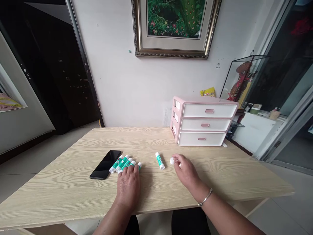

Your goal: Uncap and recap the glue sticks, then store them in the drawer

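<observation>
Several green-and-white glue sticks (pixel 123 163) lie side by side on the wooden table, slanted toward the back right. My left hand (pixel 128 184) rests over their near ends with its fingers curled down on them, hiding parts of the sticks. At its right edge the end of another glue stick (pixel 140 165) shows. A single glue stick (pixel 159 161) lies apart, between my two hands. My right hand (pixel 184 171), with a bracelet at the wrist, has its fingers closed around a small white cylindrical piece (pixel 172 161). The fingers cover most of that piece.
A black phone (pixel 105 164) lies left of the glue sticks. At the table's back right stands a pink-and-white drawer unit (pixel 204 125), with a yellow packet (pixel 208 92) behind its top. The wooden table (pixel 61 182) ends at the front near my legs. A framed picture (pixel 171 52) hangs above.
</observation>
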A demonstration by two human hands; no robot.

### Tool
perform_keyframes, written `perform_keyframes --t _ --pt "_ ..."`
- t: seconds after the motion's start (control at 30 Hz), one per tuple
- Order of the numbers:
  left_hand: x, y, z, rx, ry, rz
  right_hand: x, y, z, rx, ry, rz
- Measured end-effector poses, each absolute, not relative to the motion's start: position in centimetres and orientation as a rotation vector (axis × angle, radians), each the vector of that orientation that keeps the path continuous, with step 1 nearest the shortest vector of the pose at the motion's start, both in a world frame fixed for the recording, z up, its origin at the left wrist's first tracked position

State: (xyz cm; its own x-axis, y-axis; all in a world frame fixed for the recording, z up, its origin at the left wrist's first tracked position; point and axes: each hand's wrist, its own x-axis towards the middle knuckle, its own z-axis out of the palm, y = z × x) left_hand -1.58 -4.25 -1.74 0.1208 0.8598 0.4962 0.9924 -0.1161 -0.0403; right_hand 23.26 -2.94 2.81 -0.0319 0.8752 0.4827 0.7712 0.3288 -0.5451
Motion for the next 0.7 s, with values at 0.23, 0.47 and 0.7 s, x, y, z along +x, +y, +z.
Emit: perform_keyframes --t 0.23,0.47,0.7 --pt "-2.1 -4.4 -1.7 -2.023 -1.801 -0.646 18.5 -1.9 1.6 -1.675 -2.029 0.166" --pt "-1.0 -5.1 -1.9 -2.387 -1.870 -1.143 17.5 0.3 -0.3 -1.707 -1.966 0.325" --pt "1.2 -6.4 1.2 -2.831 -2.058 -1.629 16.5 -5.2 -0.1 -1.213 -1.691 0.895"
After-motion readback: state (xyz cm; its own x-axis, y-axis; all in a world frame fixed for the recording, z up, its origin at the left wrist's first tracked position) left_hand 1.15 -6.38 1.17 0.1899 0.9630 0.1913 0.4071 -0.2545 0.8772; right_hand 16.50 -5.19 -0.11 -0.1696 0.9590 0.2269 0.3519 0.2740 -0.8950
